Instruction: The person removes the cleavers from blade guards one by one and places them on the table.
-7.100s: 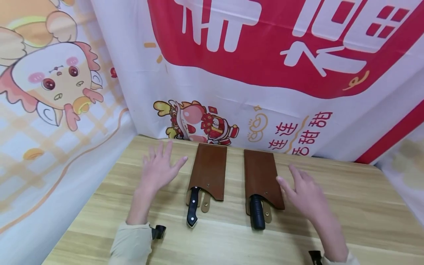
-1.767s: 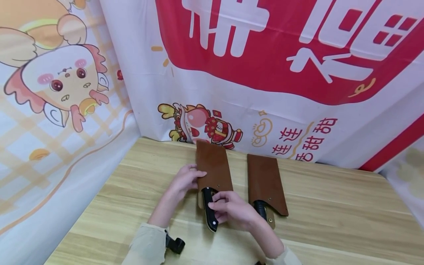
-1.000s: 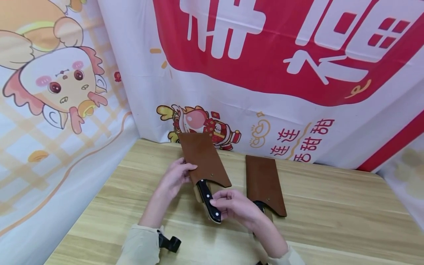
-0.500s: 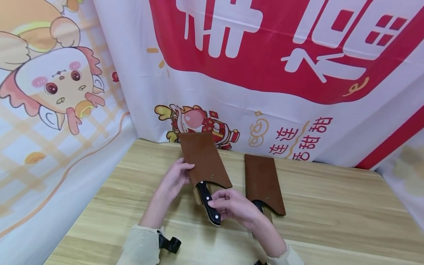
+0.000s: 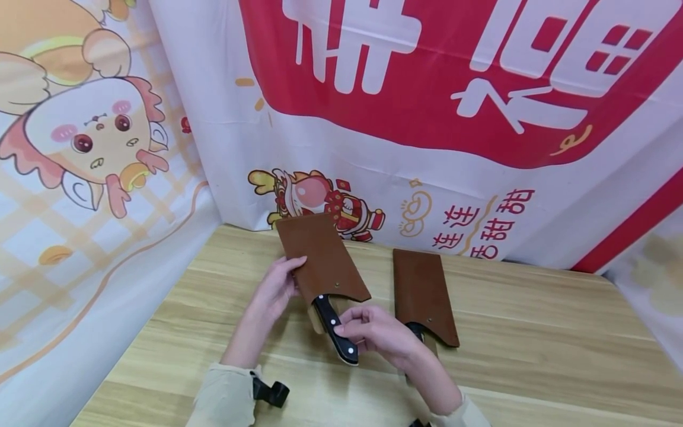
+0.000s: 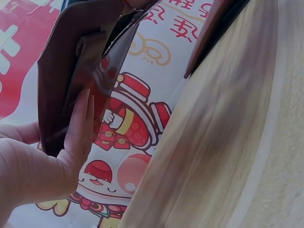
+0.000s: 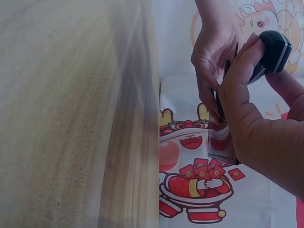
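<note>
My left hand [image 5: 274,290] grips the left edge of a brown leather sheath [image 5: 322,255], thumb on its front face. Out of the sheath's near end sticks a cleaver-style knife [image 5: 341,345] with a black riveted handle. My right hand [image 5: 381,335] pinches that handle between thumb and fingers. Sheath and knife are held tilted above the table. In the left wrist view, fingers of the left hand [image 6: 42,166] lie against the underside, beside a shiny, reflecting surface. The handle end [image 7: 276,52] shows above the right hand [image 7: 256,114] in the right wrist view.
A second brown sheath [image 5: 424,290] lies on the wooden table [image 5: 533,332] to the right, its dark knife handle [image 5: 416,331] partly behind my right wrist. A printed cloth [image 5: 341,136] hangs along the table's back edge, another at the left.
Earlier both hands were spread apart and the sheathed knife lay on the table. Both hands have since taken hold, lifted and tilted it. Over the last half second the sheath shifts slightly left.
</note>
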`<action>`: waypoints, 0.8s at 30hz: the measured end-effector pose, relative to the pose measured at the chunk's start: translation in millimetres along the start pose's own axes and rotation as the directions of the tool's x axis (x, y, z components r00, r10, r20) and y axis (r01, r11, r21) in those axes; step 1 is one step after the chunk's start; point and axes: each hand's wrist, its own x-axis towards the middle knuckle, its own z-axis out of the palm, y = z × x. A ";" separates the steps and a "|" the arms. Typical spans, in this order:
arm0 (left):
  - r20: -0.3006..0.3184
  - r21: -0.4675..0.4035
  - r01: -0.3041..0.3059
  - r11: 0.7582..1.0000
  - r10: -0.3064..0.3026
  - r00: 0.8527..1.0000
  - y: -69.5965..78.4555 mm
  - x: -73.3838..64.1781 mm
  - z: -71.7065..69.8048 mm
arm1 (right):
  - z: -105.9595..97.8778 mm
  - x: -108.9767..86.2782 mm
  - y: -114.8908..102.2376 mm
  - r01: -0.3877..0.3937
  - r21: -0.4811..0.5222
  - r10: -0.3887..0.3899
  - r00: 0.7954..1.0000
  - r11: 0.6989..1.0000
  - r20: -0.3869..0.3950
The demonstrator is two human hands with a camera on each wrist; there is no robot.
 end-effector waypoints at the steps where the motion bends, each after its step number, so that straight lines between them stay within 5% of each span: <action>1: 0.001 -0.002 -0.001 1.000 0.001 1.000 0.3 -0.1 -0.4 | -0.2 -0.2 -0.3 0.002 0.001 -0.002 1.000 1.000 0.002; 24: -0.041 -0.161 -0.003 0.987 -0.003 0.999 6.5 0.4 -11.6 | -11.2 -8.9 -7.6 0.034 -0.037 -0.034 0.999 0.999 -0.019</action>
